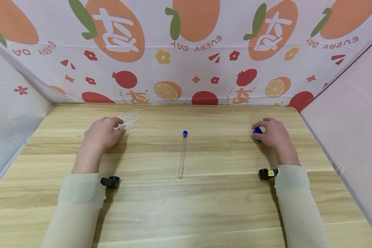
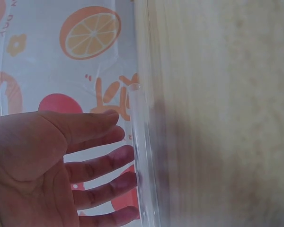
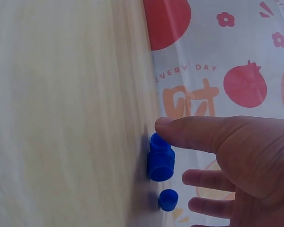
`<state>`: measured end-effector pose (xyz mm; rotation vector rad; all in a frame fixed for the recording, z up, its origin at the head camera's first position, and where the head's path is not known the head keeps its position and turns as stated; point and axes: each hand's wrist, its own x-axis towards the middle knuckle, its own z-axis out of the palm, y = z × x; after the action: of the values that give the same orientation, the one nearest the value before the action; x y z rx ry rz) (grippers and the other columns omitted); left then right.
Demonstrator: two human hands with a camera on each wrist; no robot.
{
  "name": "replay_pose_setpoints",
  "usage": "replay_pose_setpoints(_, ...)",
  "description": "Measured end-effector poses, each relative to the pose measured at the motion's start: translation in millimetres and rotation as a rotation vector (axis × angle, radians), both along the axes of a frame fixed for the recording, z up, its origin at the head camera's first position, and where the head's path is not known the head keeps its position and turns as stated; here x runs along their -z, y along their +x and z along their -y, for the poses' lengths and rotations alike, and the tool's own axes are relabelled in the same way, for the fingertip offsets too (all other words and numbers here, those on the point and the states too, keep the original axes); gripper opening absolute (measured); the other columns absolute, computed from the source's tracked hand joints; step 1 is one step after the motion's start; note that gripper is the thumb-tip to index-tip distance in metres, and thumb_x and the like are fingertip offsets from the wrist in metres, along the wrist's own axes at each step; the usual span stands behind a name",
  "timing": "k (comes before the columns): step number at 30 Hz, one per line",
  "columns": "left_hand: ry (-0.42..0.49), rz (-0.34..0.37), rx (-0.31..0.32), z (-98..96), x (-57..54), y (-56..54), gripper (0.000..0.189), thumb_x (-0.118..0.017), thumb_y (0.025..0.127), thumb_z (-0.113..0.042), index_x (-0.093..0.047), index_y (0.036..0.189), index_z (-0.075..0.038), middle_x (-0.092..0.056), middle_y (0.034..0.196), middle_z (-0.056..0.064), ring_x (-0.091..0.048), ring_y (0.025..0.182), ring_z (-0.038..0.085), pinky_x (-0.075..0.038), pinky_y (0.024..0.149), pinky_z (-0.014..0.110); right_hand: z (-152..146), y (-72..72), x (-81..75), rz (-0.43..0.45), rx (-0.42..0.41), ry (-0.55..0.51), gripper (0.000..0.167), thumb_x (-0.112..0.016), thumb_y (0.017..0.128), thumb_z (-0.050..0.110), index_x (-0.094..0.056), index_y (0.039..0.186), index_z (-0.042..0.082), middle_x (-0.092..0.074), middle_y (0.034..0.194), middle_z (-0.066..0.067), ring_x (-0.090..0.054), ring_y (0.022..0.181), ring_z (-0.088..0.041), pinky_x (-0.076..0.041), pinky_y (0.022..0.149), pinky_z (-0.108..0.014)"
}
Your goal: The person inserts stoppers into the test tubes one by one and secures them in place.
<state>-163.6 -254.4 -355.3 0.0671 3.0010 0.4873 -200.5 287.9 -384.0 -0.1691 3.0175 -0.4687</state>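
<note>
Left hand (image 1: 102, 132): forearm stretched forward, fingers loosely extended, gripping nothing, tips by the clear tubes (image 1: 130, 120).
Right hand (image 1: 273, 134): thumb and fingers parted about blue caps (image 3: 161, 165); cannot tell whether touching.
Backdrop (image 1: 186, 60): reads "EVERY DAY", repeated.
Capped tube (image 1: 182, 156): on table (image 1: 179, 213) between hands, well apart.

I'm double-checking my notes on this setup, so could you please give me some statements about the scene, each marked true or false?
1. A capped tube is between the left hand and the right hand. True.
2. That tube stands upright. False: it lies on the table.
3. Loose blue caps are by the right hand. True.
4. The left hand is at the loose caps. False: it is at the clear tubes.
5. Both sleeves are pale. True.
</note>
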Motion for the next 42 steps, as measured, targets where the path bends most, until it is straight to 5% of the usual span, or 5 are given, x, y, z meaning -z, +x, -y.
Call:
replay_pose_setpoints(24,0.02,0.11,-0.003,2.5,0.6,0.4,0.037,-0.058,0.095,-0.013,-0.06,0.131,-0.002,-0.062,0.119,0.027,-0.055,0.108,0.044,-0.047,0.085,0.062,-4.9,0.3,6.0,0.06,0.014,-0.041,0.035,-0.071,0.093,0.03,-0.07,0.121,0.01,-0.046,0.146,-0.025,-0.039,0.133,-0.049,-0.035,0.108,-0.067)
replay_pose_setpoints(31,0.052,0.151,-0.008,1.7,1.1,1.2,0.039,-0.067,0.092,-0.015,-0.061,0.128,-0.001,-0.063,0.117,0.027,-0.056,0.105,0.042,-0.047,0.084,0.06,-5.0,-0.8,6.3,0.06,0.004,-0.038,0.034,-0.071,0.093,0.029,-0.071,0.121,0.01,-0.045,0.146,-0.026,-0.038,0.134,-0.049,-0.033,0.11,-0.067)
replay_pose_setpoints(42,0.065,0.124,-0.005,1.2,1.3,2.3,0.032,-0.07,0.091,-0.014,-0.066,0.12,0.0,-0.063,0.11,0.024,-0.054,0.096,0.038,-0.047,0.077,0.051,-1.1,-2.6,6.4,0.011,0.009,-0.045,0.029,-0.072,0.092,0.027,-0.072,0.115,0.01,-0.049,0.143,-0.025,-0.04,0.133,-0.047,-0.033,0.11,-0.066)
